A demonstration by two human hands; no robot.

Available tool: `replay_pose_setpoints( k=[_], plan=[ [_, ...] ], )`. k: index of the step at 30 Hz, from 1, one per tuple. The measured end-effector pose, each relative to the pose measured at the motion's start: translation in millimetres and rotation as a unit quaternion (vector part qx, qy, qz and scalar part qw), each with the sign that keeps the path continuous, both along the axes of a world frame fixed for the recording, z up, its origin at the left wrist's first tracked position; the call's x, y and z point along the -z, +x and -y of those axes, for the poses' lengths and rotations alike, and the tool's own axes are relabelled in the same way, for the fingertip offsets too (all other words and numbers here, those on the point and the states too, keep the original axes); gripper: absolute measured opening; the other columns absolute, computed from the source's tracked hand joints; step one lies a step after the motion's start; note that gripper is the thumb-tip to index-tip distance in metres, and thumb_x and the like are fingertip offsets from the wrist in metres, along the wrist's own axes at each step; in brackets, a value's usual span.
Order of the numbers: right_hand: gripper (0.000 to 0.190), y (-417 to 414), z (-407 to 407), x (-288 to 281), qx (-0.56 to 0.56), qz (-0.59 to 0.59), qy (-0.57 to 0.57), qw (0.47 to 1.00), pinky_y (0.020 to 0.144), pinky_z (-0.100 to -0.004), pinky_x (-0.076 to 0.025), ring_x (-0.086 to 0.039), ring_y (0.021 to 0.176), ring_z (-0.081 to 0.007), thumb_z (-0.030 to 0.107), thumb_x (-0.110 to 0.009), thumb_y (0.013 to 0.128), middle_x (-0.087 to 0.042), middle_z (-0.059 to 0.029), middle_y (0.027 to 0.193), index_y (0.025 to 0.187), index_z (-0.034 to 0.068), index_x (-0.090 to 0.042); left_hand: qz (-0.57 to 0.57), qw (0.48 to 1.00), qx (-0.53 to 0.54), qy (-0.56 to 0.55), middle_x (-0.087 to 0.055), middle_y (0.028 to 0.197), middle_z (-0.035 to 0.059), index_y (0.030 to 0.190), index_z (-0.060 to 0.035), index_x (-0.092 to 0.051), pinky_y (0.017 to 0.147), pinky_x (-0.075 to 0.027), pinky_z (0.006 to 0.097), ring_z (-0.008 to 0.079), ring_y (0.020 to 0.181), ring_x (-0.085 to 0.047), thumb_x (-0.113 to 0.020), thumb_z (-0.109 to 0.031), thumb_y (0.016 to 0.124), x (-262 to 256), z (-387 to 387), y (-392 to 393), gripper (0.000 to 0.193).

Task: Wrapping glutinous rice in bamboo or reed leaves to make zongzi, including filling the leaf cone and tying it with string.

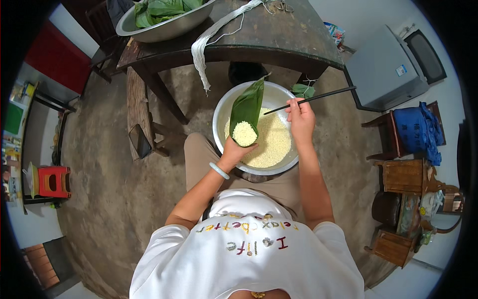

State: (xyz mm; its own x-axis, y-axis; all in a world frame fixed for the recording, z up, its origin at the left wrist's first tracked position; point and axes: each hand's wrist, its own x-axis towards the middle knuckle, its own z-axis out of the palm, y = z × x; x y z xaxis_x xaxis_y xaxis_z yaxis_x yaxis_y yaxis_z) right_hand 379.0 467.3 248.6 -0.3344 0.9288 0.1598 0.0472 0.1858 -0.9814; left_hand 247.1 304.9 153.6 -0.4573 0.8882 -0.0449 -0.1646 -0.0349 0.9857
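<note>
My left hand (236,154) grips a green leaf (247,102) folded into a cone, its long free end pointing away from me. Pale rice grains (244,133) fill the mouth of the cone. Between the fingers of my right hand (301,121) is a dark chopstick (317,98); its tip is over the loose rice (274,147). I cannot tell whether it is one stick or two held together. Below both hands is a wide metal basin (217,112) holding the loose rice, in front of my knees.
A dark wooden table (287,37) stands beyond the basin. On it are a metal bowl (168,31) of green leaves (164,11) and a hank of white string (220,28) hanging over the edge. A wooden bench (137,97) is at left, with a phone-like dark slab (140,141) on its end.
</note>
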Motion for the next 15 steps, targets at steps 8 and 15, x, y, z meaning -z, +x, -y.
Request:
replay_pose_setpoints(
  k=[8, 15],
  plan=[
    [0.033, 4.4, -44.0, 147.7, 0.022, 0.372, 0.052, 0.927, 0.078, -0.0484, -0.049, -0.064, 0.088, -0.0426, 0.03, -0.055, 0.093, -0.067, -0.0248, 0.09, 0.097, -0.001, -0.065, -0.012, 0.997, -0.077, 0.009, -0.065, 0.111, 0.0058, 0.116, 0.0002, -0.06, 0.091, -0.049, 0.0303, 0.016, 0.101, -0.061, -0.087, -0.006, 0.068, 0.1, 8.4, -10.6, 0.056],
    [0.039, 2.7, -37.6, 138.3, -0.047, 0.505, -0.014, 0.862, 0.08, -0.0508, -0.049, -0.064, 0.088, -0.0417, 0.037, -0.057, 0.093, -0.067, -0.024, 0.091, 0.096, -0.001, -0.066, 0.034, 0.992, -0.122, -0.011, -0.063, 0.114, 0.0045, 0.119, -0.0001, -0.058, 0.091, -0.051, 0.0306, 0.0165, 0.103, -0.061, -0.082, 0.007, 0.069, 5.7, 16.1, -36.0, 0.055]
  ],
)
